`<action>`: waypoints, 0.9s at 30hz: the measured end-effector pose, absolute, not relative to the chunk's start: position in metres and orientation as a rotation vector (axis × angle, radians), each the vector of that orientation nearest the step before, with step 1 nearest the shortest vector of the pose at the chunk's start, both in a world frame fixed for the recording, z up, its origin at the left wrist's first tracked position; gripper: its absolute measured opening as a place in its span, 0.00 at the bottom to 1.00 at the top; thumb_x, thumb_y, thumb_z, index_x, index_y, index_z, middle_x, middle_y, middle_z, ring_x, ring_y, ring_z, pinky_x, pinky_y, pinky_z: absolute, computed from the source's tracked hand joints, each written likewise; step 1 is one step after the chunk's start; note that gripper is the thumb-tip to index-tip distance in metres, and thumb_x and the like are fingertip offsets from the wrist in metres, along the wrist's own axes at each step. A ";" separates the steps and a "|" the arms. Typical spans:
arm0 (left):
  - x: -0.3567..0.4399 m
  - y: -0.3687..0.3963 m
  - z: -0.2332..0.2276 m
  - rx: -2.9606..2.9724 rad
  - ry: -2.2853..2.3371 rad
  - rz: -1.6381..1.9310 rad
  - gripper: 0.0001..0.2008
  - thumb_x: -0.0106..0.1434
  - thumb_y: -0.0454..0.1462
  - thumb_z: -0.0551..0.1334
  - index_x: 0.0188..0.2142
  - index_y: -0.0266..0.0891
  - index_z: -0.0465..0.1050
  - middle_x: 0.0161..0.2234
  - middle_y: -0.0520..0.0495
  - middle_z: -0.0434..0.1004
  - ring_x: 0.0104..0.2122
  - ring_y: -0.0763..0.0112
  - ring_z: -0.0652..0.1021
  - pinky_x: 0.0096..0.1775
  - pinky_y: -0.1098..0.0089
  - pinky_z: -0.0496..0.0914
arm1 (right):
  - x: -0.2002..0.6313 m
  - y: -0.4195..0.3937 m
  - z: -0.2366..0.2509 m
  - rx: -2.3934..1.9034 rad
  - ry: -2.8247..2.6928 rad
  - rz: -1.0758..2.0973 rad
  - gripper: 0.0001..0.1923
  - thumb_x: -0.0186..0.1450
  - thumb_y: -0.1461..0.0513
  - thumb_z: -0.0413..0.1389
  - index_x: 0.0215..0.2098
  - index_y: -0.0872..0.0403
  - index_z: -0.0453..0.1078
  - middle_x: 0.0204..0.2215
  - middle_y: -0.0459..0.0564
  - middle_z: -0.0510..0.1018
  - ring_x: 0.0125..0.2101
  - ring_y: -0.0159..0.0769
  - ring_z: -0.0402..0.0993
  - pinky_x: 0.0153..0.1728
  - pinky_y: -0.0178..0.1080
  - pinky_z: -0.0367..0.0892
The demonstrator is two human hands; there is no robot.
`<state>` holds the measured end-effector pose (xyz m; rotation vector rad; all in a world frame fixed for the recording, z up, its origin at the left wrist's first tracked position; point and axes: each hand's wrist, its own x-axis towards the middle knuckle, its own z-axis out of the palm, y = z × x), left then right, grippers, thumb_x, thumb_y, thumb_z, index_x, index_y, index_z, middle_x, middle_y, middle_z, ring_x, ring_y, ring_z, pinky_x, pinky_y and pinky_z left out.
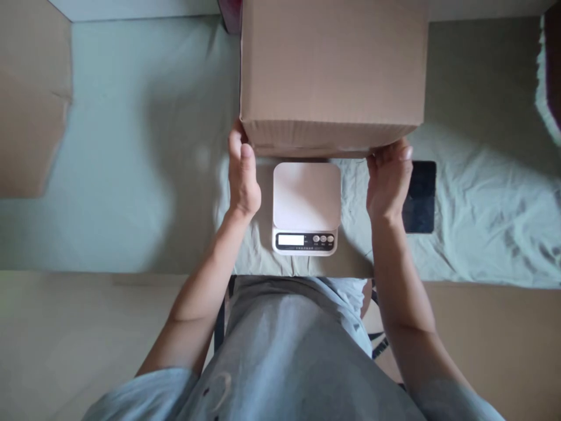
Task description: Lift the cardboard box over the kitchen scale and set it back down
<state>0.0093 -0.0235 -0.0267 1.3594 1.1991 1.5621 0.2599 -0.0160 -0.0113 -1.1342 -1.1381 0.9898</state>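
Overhead, the cardboard box [333, 70] filled the upper centre of the frame, closed, plain brown, its near lower edge just above the far rim of the kitchen scale [306, 207]. Whether the box hung clear of the platform or touched it could not be told from this angle.

Left hand [242, 175]: flat against the box's lower left corner, thumb up along the side wall, the other fingers tucked out of sight under or behind the edge. Right hand [388, 181]: mirrored at the lower right corner, fingers pressed together and curled to the bottom edge. Both palms faced inward, clamping the box between them.

Handling, judged: corrugated board, stiff at corners and edges, likely to bow at mid-panel. Surface matte and dry, so palm friction should serve. Weight unknown; wrists looked unstrained, which suggests light to moderate. The box was much wider than the scale platform, so it would overhang and could tip if set off-centre. Best hold was low at opposite corners, fingers under the bottom edge.

Surroundings: scale in centre frame on a pale wrinkled cloth [482, 193], its display strip [291, 239] showing no legible digits. A dark tablet [421, 196] lay right of the scale, partly behind the right hand. A flat cardboard sheet [30, 99] occupied the upper left.
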 end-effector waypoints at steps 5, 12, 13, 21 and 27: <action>0.008 -0.021 -0.041 1.389 1.279 1.519 0.32 0.63 0.62 0.46 0.60 0.53 0.58 0.63 0.47 0.60 0.66 0.61 0.60 0.65 0.58 0.54 | 0.258 -0.014 -0.026 -1.087 -1.105 1.002 0.24 0.63 0.40 0.45 0.47 0.42 0.68 0.49 0.46 0.75 0.53 0.37 0.71 0.60 0.44 0.64; 0.008 -0.017 -0.055 1.284 1.332 1.542 0.31 0.62 0.61 0.48 0.59 0.53 0.58 0.63 0.49 0.61 0.65 0.64 0.61 0.65 0.61 0.56 | 0.253 -0.018 -0.025 -1.106 -1.109 1.068 0.26 0.63 0.41 0.44 0.50 0.43 0.68 0.52 0.46 0.74 0.57 0.39 0.68 0.62 0.49 0.60; 0.008 -0.018 -0.056 1.238 1.342 1.567 0.31 0.62 0.62 0.48 0.59 0.53 0.58 0.64 0.49 0.60 0.66 0.64 0.60 0.65 0.61 0.55 | 0.253 -0.018 -0.025 -1.105 -1.095 1.082 0.26 0.63 0.41 0.45 0.50 0.42 0.68 0.53 0.45 0.74 0.58 0.40 0.67 0.62 0.50 0.60; 0.005 -0.021 -0.057 0.889 1.312 1.666 0.35 0.60 0.62 0.49 0.61 0.50 0.54 0.67 0.44 0.54 0.65 0.61 0.61 0.63 0.58 0.58 | 0.281 -0.006 -0.048 -1.130 -0.740 1.132 0.31 0.58 0.36 0.44 0.47 0.44 0.66 0.46 0.48 0.76 0.51 0.43 0.74 0.56 0.57 0.65; 0.000 -0.017 -0.058 0.803 1.323 1.666 0.38 0.62 0.64 0.36 0.63 0.50 0.53 0.66 0.46 0.56 0.65 0.62 0.62 0.61 0.59 0.61 | 0.288 -0.004 -0.052 -1.113 -0.730 1.163 0.29 0.61 0.39 0.41 0.48 0.47 0.65 0.47 0.50 0.74 0.52 0.41 0.74 0.52 0.52 0.68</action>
